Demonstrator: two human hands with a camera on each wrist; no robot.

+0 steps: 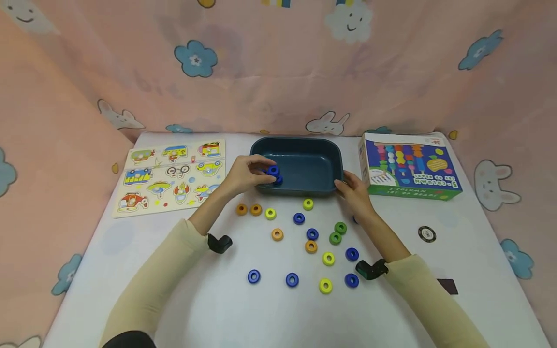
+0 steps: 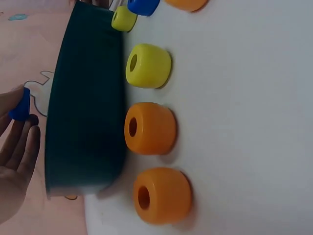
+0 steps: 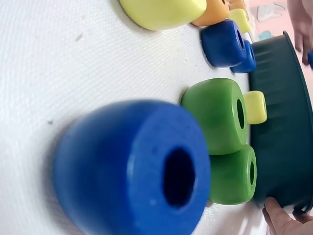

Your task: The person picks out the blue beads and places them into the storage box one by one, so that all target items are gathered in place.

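My left hand pinches a blue bead between thumb and fingers, above the left end of a dark teal tray. A second blue bead shows just below it, partly hidden. The left wrist view has the pinched bead above the tray's rim. My right hand holds the tray at its near right corner, with fingertips on the wall. Near the tray lie two orange beads, yellow beads and two green beads, all with holes.
More blue beads, yellow beads and orange beads are scattered towards the front. A picture puzzle board lies left, a bead-set box right. A round black-and-white chip and a dark card lie at the right.
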